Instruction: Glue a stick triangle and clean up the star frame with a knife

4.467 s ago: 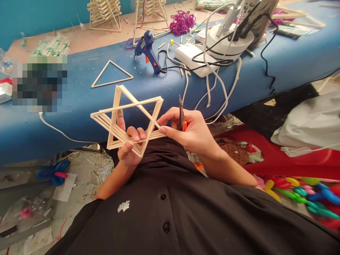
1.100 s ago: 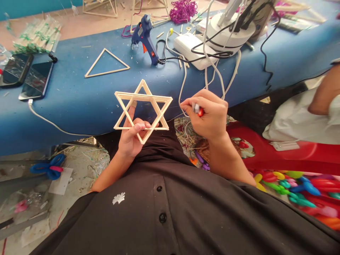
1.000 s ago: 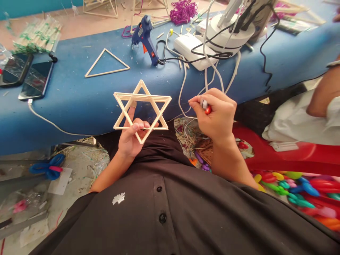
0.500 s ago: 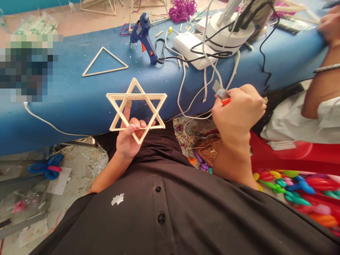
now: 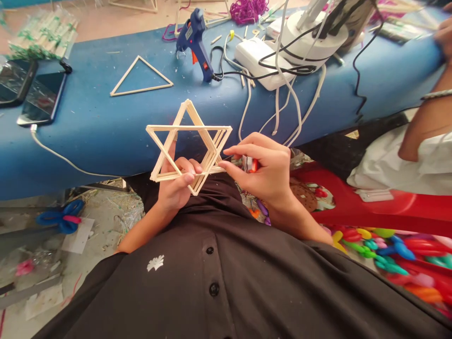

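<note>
In the head view, my left hand [image 5: 175,188] grips a six-pointed star frame [image 5: 190,128] made of stacked pale wooden sticks. Its thumb lies on the near side while other fingers reach through behind. My right hand [image 5: 264,162] is at the star's right lower corner, thumb and forefinger close around it; whether they touch the sticks I cannot tell. Tucked in its curled fingers is a small cutter with an orange handle [image 5: 254,165], mostly hidden. Beyond the star, a flat stick triangle [image 5: 141,89] lies on the blue table [image 5: 95,117].
A blue glue gun [image 5: 196,44] stands at the back, its cable running to a white power strip [image 5: 259,61]. Phones [image 5: 44,99] and bagged sticks [image 5: 44,33] are at left. Another person's arm [image 5: 429,110] is at right, above a red chair [image 5: 399,205] and colourful balloons [image 5: 395,249].
My right hand has come left and down to the star, carrying the cutter, its thumb and forefinger now extended. The star has turned slightly, showing the depth of its right side.
</note>
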A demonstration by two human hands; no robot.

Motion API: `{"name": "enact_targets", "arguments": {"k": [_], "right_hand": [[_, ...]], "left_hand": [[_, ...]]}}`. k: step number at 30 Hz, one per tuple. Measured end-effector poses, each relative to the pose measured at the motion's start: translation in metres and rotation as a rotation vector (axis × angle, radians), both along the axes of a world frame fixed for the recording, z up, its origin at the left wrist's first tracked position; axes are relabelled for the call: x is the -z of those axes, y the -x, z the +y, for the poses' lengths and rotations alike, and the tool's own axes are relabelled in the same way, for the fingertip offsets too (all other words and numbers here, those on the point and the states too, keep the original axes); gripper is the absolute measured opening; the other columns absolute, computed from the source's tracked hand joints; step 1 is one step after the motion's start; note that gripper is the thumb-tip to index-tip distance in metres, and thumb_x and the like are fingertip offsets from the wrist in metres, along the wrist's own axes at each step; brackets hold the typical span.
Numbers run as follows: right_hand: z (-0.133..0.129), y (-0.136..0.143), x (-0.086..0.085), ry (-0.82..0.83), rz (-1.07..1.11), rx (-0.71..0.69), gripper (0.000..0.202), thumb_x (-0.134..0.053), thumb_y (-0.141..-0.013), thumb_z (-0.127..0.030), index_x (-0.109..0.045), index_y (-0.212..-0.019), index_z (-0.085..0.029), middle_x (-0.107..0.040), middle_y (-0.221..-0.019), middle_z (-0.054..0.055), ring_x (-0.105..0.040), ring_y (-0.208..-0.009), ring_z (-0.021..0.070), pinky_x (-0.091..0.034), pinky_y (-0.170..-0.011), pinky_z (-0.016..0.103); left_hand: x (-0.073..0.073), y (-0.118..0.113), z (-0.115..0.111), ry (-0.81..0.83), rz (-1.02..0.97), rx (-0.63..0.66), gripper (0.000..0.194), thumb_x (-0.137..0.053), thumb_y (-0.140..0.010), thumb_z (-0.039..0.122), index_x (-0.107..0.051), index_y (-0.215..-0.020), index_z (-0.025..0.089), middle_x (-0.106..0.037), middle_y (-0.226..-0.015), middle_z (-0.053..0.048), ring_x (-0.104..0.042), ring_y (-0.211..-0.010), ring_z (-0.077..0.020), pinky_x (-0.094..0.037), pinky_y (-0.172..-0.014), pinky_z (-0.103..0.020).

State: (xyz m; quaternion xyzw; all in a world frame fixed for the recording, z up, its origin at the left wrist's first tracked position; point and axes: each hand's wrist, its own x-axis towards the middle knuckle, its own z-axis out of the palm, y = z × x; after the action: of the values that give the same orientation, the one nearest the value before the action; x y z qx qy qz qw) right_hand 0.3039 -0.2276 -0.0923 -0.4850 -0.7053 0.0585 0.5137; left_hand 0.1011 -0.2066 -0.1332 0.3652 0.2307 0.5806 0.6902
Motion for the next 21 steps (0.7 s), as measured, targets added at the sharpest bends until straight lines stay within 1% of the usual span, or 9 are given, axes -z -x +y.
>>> {"name": "enact_targets", "arguments": {"k": [3,5,8,11,14,16,18,20,21], "right_hand": [[0.003,0.005,0.001,0.008,0.017,-0.006,0.006,-0.087,-0.087,-0.028,-0.086,-0.092,-0.028,-0.075,-0.079,0.001,-0.061,-0.062,0.0146,-0.05,-0.059,0.033],[0.002,0.006,0.0,0.005,0.02,0.009,0.005,-0.085,-0.088,-0.027,-0.086,-0.092,-0.028,-0.076,-0.079,0.001,-0.062,-0.062,0.0146,-0.05,-0.058,0.032],[0.001,0.008,0.001,0.01,0.005,0.025,0.008,-0.08,-0.09,-0.022,-0.086,-0.091,-0.027,-0.077,-0.078,0.002,-0.065,-0.065,0.0157,-0.051,-0.06,0.033],[0.002,0.009,0.004,0.008,0.001,0.019,0.013,-0.076,-0.091,-0.016,-0.084,-0.086,-0.025,-0.075,-0.077,0.002,-0.065,-0.067,0.0156,-0.05,-0.061,0.033],[0.004,0.009,0.005,0.009,0.024,0.013,0.013,-0.075,-0.091,-0.016,-0.082,-0.083,-0.024,-0.073,-0.077,0.002,-0.064,-0.067,0.0156,-0.048,-0.062,0.033],[0.006,0.009,0.005,0.023,0.045,0.005,0.014,-0.074,-0.091,-0.017,-0.081,-0.082,-0.024,-0.072,-0.077,0.002,-0.064,-0.068,0.0159,-0.048,-0.063,0.034],[0.008,0.006,0.004,0.039,0.052,0.017,0.014,-0.074,-0.089,-0.016,-0.079,-0.079,-0.024,-0.071,-0.077,0.002,-0.063,-0.068,0.0166,-0.047,-0.063,0.035],[0.01,0.0,0.002,0.028,0.049,0.072,0.015,-0.073,-0.086,-0.013,-0.077,-0.077,-0.025,-0.07,-0.077,0.002,-0.063,-0.069,0.0177,-0.047,-0.064,0.036],[0.011,-0.005,0.001,0.017,0.044,0.114,0.015,-0.073,-0.085,-0.013,-0.075,-0.076,-0.025,-0.069,-0.077,0.002,-0.063,-0.07,0.0183,-0.047,-0.065,0.037]], "left_hand": [[0.003,0.0,-0.001,-0.046,-0.011,-0.002,0.065,-0.102,-0.073,0.038,-0.07,-0.129,0.036,-0.06,-0.067,0.008,-0.066,-0.078,-0.0178,-0.06,-0.088,-0.039],[0.004,0.0,-0.001,-0.063,-0.017,0.001,0.059,-0.102,-0.074,0.036,-0.073,-0.125,0.036,-0.061,-0.068,0.007,-0.065,-0.078,-0.0183,-0.06,-0.089,-0.041],[0.005,0.001,0.0,-0.069,0.03,-0.006,0.055,-0.102,-0.073,0.039,-0.075,-0.12,0.035,-0.061,-0.068,0.006,-0.067,-0.078,-0.0201,-0.059,-0.087,-0.041],[0.005,0.002,0.0,-0.076,0.081,-0.016,0.051,-0.102,-0.072,0.04,-0.075,-0.115,0.034,-0.06,-0.067,0.006,-0.067,-0.079,-0.0213,-0.058,-0.086,-0.041],[0.005,0.002,0.001,-0.072,0.096,-0.024,0.043,-0.101,-0.073,0.039,-0.075,-0.106,0.032,-0.059,-0.067,0.005,-0.066,-0.079,-0.021,-0.057,-0.086,-0.041],[0.006,0.0,0.001,-0.053,0.086,-0.019,0.046,-0.101,-0.072,0.039,-0.075,-0.109,0.033,-0.058,-0.067,0.006,-0.066,-0.079,-0.0205,-0.057,-0.086,-0.039],[0.006,0.0,0.001,-0.025,0.058,-0.003,0.057,-0.101,-0.071,0.038,-0.073,-0.121,0.035,-0.057,-0.068,0.007,-0.066,-0.079,-0.0195,-0.057,-0.086,-0.039],[0.005,0.0,0.001,0.009,0.013,0.02,0.067,-0.1,-0.071,0.036,-0.069,-0.131,0.038,-0.055,-0.068,0.008,-0.065,-0.078,-0.0186,-0.058,-0.086,-0.039],[0.004,0.0,0.001,0.025,-0.013,0.025,0.07,-0.1,-0.071,0.035,-0.069,-0.133,0.038,-0.054,-0.068,0.008,-0.063,-0.077,-0.0182,-0.059,-0.087,-0.04]]}}
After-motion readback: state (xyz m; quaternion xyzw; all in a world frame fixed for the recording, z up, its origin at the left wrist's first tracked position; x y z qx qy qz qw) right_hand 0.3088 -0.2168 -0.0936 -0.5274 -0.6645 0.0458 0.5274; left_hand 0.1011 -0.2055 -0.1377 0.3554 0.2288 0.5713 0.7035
